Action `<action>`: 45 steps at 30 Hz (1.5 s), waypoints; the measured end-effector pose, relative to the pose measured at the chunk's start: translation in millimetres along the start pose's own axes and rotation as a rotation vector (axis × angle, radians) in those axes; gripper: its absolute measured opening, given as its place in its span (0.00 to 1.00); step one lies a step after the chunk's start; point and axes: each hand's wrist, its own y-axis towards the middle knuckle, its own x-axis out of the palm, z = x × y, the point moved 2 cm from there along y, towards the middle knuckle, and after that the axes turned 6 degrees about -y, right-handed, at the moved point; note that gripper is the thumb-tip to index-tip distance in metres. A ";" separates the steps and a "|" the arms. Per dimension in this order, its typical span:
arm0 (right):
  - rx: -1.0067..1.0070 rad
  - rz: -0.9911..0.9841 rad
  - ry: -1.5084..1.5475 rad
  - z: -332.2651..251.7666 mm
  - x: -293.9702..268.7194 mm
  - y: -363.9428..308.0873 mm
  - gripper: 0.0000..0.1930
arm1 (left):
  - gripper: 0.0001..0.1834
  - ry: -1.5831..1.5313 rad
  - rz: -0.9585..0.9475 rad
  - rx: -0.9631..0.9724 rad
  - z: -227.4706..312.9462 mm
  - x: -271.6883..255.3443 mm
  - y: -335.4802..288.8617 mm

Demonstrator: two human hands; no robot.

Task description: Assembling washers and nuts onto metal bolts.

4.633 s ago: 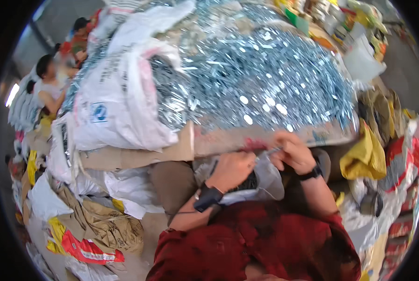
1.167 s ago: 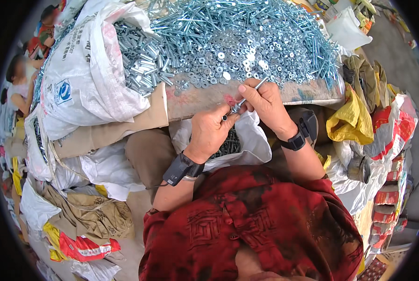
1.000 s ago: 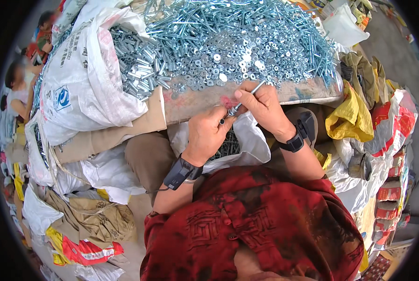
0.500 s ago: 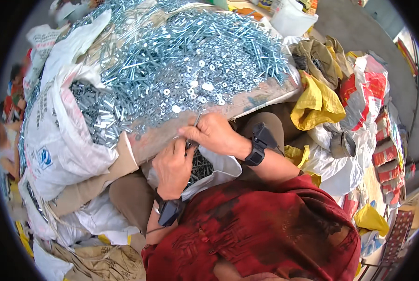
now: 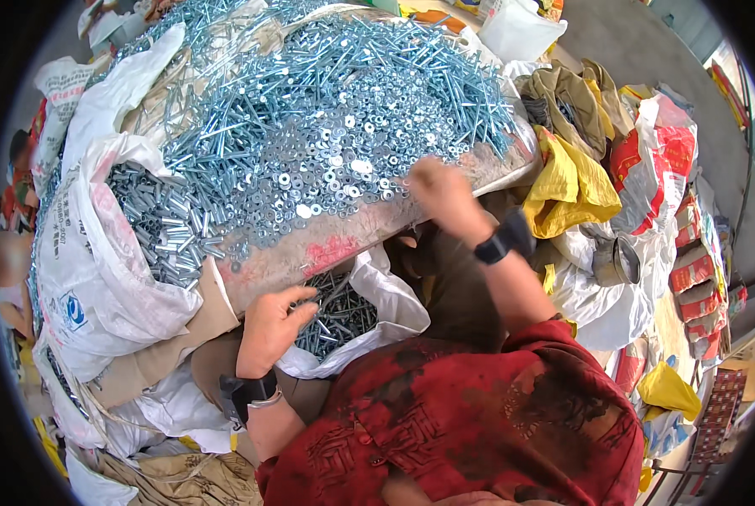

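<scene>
My left hand (image 5: 269,331) hovers at the left rim of a white sack (image 5: 398,297), thumb and fingers apart and nothing seen in them. Inside that sack, between my knees, lies a heap of assembled dark bolts (image 5: 339,316). My right hand (image 5: 449,198) is over the near right edge of the board, beside the spread of washers (image 5: 343,164). Motion blurs its fingers, so whether they hold anything is unclear. Behind the washers, long thin silvery bolts (image 5: 251,110) lie piled. To the left, metal sleeves (image 5: 162,228) spill from a large white sack (image 5: 74,253).
The board's bare front edge (image 5: 318,257) runs between me and the hardware. On the right are a yellow sack (image 5: 567,185), a metal cup (image 5: 617,261) and red and white bags (image 5: 660,160). Cardboard (image 5: 171,333) sits by my left knee. Other people are at far left.
My hands have parted from the small metal piece they worked on together. The right hand has gone forward and right to the washers; the left has drawn back leftward and opened.
</scene>
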 end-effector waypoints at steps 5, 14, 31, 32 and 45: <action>-0.043 0.198 -0.569 84.3 -43.7 42.1 0.05 | 0.06 -0.514 0.243 0.078 -16.0 14.0 18.8; -0.343 -0.117 -0.771 101.4 -59.4 63.4 0.12 | 0.09 -1.044 0.117 -0.049 1.8 32.0 23.2; -0.029 0.109 1.109 -116.1 -37.0 -28.1 0.08 | 0.19 -1.640 0.285 0.186 -23.2 14.2 18.0; -0.006 0.045 1.207 -126.6 -29.2 -34.1 0.09 | 0.19 -1.661 0.294 0.190 -23.1 13.2 16.9; -0.100 -0.371 0.916 -150.3 26.3 -67.9 0.10 | 0.14 -1.612 0.369 0.255 -24.9 3.5 8.2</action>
